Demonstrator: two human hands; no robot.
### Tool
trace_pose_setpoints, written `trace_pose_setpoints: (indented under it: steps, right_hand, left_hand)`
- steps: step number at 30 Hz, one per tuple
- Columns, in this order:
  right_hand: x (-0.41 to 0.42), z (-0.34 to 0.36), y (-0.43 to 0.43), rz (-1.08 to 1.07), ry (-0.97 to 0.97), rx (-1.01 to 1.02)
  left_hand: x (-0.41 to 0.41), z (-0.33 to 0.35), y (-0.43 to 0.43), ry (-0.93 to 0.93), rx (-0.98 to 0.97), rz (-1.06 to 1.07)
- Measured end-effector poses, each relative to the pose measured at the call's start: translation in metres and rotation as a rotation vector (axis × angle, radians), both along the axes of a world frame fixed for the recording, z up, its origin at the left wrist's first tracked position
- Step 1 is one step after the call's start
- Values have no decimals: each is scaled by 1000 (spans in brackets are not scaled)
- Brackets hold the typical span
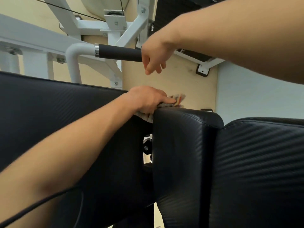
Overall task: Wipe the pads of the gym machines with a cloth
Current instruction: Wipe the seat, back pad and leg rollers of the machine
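My left hand (148, 98) presses a striped, light-coloured cloth (178, 99) onto the top edge of a narrow black pad (181, 145) in the middle of the view. Part of the cloth hangs in the gap to the left of that pad, and its far end sticks out past my fingers. A wide black pad (49, 116) stretches off to the left under my forearm. Another ribbed black pad (263, 170) sits on the right. My right hand (155, 58) hovers above with loose, downward-curled fingers, holding nothing, just beside a black foam handle (120, 52).
The white steel frame (92, 30) of the machine, with bolts and a thin cable, fills the upper left. A black weight stack (174, 12) stands at the top centre. Beige floor (181, 79) lies below, with a pale wall (255, 89) to the right.
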State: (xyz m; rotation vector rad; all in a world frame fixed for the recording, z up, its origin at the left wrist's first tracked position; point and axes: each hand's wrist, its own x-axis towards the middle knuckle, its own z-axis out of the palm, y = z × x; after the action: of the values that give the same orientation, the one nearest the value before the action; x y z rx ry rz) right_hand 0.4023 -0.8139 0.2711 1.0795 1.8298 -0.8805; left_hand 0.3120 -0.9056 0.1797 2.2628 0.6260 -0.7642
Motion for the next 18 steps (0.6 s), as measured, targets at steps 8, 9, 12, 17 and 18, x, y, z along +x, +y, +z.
trace_pose_setpoints:
  steps: [8,9,12,17,18]
  right_hand:
    - [-14,-2,-4,54,-42,56]
    - [-16,-2,-4,-9,-21,64]
    - [-20,2,-8,-162,18,107]
    - [-24,20,-21,-275,42,124]
    - [-26,22,-26,-293,57,150]
  left_hand:
    - [32,-15,9,66,-183,76]
    - [27,-14,9,30,-182,126]
    - [13,-6,8,-61,-123,261]
    - [-16,11,-14,-57,310,486]
    - [-27,16,-21,-45,408,530]
